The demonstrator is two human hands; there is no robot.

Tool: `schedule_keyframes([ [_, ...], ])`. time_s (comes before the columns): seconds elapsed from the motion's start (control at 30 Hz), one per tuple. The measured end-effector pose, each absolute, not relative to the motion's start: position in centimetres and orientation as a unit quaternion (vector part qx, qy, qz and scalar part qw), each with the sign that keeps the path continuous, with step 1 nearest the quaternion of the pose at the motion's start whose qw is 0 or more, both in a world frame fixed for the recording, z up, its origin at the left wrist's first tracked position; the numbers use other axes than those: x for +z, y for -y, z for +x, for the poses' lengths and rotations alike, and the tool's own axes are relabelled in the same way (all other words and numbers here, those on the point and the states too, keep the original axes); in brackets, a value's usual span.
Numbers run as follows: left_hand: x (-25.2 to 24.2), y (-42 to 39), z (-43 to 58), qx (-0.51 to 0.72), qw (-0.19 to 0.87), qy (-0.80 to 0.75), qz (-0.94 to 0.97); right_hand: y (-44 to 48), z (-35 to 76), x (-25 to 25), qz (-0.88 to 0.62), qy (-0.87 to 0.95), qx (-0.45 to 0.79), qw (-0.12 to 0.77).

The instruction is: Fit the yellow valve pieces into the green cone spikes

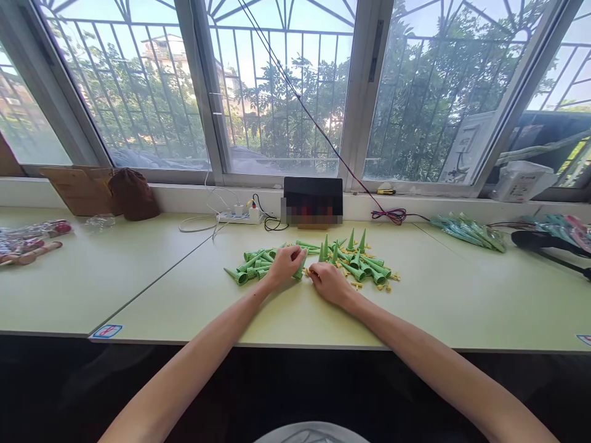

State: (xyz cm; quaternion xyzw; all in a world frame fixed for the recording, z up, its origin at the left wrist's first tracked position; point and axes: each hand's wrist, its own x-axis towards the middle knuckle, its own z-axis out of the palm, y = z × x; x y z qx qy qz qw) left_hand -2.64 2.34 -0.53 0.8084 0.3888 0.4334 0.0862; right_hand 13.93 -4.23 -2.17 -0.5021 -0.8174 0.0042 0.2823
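Two hands meet over the table point(166, 307): the left hand point(286, 262), curled, has a green cone point(299, 273) between the hands in its fingers; the right hand point(329, 282) bends in beside it, a yellow bit point(306, 271) at its fingertips, pinched or just touched, I can't tell. Light, stiff plastic, I'd judge, maybe slick: best held by the wide end. Beyond, more cones point(353, 272) lie and stand loosely.

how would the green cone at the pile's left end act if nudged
That cone would probably roll in a curve, as it lies on its side and tapers to a point. Its wide end looks hollow, so it is likely light.
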Motion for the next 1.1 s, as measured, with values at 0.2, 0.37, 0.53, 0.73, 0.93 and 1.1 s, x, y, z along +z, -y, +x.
schedule_keyframes([
  [0.2, -0.74, -2.74, -2.84, 0.415, 0.105, -0.39, 0.815, 4.3, 13.9, -2.06, -0.504, 0.811, 0.019, 0.295],
  [0.37, -0.51, -3.01, -3.11, 0.414, 0.114, -0.409, 0.805, 4.02, 14.01, -2.27, -0.503, 0.801, 0.031, 0.322],
  [0.53, -0.44, -3.0, -3.28, 0.386, 0.134, -0.397, 0.822, 3.94, 14.17, -2.36, -0.505, 0.792, 0.035, 0.341],
  [0.73, -0.24, -2.72, -3.29, 0.36, 0.151, -0.375, 0.841, 4.17, 14.11, -2.11, -0.508, 0.787, 0.036, 0.348],
  [0.93, -0.44, -2.82, -3.3, 0.352, 0.164, -0.373, 0.843, 3.97, 14.28, -2.48, -0.502, 0.791, 0.04, 0.347],
  [1.1, -0.52, -2.84, -3.36, 0.336, 0.181, -0.366, 0.849, 3.87, 14.43, -2.55, -0.509, 0.792, 0.044, 0.335],
])
